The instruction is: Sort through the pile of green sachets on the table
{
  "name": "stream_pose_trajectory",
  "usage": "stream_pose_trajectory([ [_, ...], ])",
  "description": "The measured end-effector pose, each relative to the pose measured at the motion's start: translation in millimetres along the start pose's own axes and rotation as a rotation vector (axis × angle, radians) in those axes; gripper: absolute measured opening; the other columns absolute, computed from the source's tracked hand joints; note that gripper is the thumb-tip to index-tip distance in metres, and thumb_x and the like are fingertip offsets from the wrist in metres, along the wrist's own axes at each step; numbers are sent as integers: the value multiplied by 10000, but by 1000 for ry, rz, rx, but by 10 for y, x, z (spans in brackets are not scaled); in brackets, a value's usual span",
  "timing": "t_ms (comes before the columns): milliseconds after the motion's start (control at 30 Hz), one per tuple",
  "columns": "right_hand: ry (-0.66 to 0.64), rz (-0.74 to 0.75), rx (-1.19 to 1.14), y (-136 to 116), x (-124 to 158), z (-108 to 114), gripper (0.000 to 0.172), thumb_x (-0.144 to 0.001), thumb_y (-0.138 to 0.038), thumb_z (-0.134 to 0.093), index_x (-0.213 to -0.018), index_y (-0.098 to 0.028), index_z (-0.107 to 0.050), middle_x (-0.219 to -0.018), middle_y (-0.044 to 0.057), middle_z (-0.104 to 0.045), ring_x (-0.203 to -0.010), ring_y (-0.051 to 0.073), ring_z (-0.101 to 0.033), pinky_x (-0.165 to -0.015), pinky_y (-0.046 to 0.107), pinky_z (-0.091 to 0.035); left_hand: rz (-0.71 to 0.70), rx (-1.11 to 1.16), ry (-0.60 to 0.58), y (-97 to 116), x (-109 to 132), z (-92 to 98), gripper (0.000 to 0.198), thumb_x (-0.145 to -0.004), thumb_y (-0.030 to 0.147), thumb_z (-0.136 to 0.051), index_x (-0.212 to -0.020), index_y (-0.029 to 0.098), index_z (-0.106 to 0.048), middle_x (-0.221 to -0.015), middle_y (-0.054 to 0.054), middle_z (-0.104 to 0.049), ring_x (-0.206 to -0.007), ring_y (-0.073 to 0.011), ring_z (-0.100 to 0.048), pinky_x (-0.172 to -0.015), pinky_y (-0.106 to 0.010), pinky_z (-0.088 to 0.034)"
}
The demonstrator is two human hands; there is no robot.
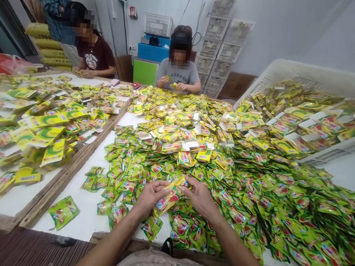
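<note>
The yellow carton (166,201) is held slantwise between both hands, over loose green packets (264,214). The left hand (151,196) pinches its left edge between thumb and fingers; the right hand (201,198) has thumb and fingertips closed at its far end. Beyond the carton lie more cartons (176,145); left of it, a wooden strip (75,166); far right, a white crate (323,76).

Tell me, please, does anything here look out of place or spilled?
One green packet lies alone on the white tabletop near the wooden strip, apart from the green heap. At the right, the white crate appears tipped, with yellow boxes spreading from its open side onto the heap; this may be deliberate.
</note>
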State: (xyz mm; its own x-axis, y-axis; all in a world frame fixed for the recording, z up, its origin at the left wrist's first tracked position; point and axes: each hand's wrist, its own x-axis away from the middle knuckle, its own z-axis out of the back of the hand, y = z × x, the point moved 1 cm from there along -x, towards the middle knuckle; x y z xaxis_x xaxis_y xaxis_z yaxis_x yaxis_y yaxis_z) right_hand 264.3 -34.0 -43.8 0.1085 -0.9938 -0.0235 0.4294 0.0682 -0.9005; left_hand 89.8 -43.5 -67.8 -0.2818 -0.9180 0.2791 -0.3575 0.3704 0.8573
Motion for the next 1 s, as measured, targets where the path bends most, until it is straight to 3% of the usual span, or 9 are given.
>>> stream_pose_trajectory([
  [133, 119, -21, -38, -67, 34, 16, 215, -671, -390, -662, -743, -187, -652, -626, -3, -586, -555, 156, -509, -513, 252, -395, 1, 25, 1, 79, 15, -29, 400, -581, 343, -777, -889, 124, -646, -733, -49, -712, -655, -161, -648, -661, -264, -484],
  [233, 89, 23, 55, -98, 63, 23, 159, -665, -349, -671, -661, -194, -639, -591, -11, -557, -571, 159, -503, -539, 258, -392, 11, -8, -4, 113, 9, -37, 400, -571, 349, -781, -878, 127, -651, -715, -45, -707, -624, -156, -638, -625, -256, -477],
  [433, 131, 104, 69, -187, 105, 44, 195, -768, -373, -588, -778, -204, -685, -843, 61, -641, -843, 217, -581, -801, 352, -425, 12, -25, -37, 143, -6, -42, 372, -585, 344, -774, -860, 123, -659, -681, -35, -694, -614, -143, -625, -621, -244, -464],
  [567, 41, 111, 103, -196, 132, -80, 205, -773, -405, -600, -756, -230, -706, -955, 71, -643, -1042, 252, -528, -909, 388, -365, 13, 60, 5, 107, -20, -22, 344, -585, 341, -775, -821, 121, -654, -626, -20, -676, -543, -126, -598, -559, -230, -450],
  [700, 24, 40, 70, -150, 124, -204, 225, -691, -426, -684, -765, -215, -715, -939, 62, -629, -951, 244, -557, -861, 373, -401, 20, 73, 12, 66, -31, -12, 346, -595, 358, -765, -816, 115, -657, -616, -17, -663, -496, -109, -561, -515, -217, -422],
  [800, -109, 44, -39, -147, 87, -287, 240, -753, -408, -626, -679, -188, -690, -751, 31, -642, -854, 220, -580, -811, 351, -428, 16, 77, 8, 56, 5, -39, 364, -620, 391, -741, -855, 127, -654, -671, -23, -672, -557, -117, -581, -561, -221, -433],
  [867, -179, 17, -156, -161, 52, -334, 248, -779, -407, -590, -747, -176, -674, -684, 16, -641, -758, 200, -599, -730, 329, -461, 29, 20, -49, 81, 37, -34, 389, -621, 397, -737, -902, 144, -645, -756, -32, -682, -623, -131, -599, -595, -227, -443],
  [933, -153, 6, -236, -181, 2, -348, 259, -806, -407, -551, -883, -178, -643, -734, 23, -654, -710, 187, -610, -665, 311, -480, 59, -121, -125, 181, 45, 46, 387, -595, 374, -756, -882, 140, -644, -769, -37, -676, -636, -140, -596, -590, -233, -444],
  [1000, -10, 78, -157, -197, -84, -300, 257, -811, -398, -551, -953, -194, -614, -875, 57, -657, -830, 207, -609, -732, 336, -483, 52, -282, -51, 419, 10, 244, 366, -570, 368, -765, -817, 129, -640, -705, -34, -661, -595, -148, -582, -555, -244, -442],
])
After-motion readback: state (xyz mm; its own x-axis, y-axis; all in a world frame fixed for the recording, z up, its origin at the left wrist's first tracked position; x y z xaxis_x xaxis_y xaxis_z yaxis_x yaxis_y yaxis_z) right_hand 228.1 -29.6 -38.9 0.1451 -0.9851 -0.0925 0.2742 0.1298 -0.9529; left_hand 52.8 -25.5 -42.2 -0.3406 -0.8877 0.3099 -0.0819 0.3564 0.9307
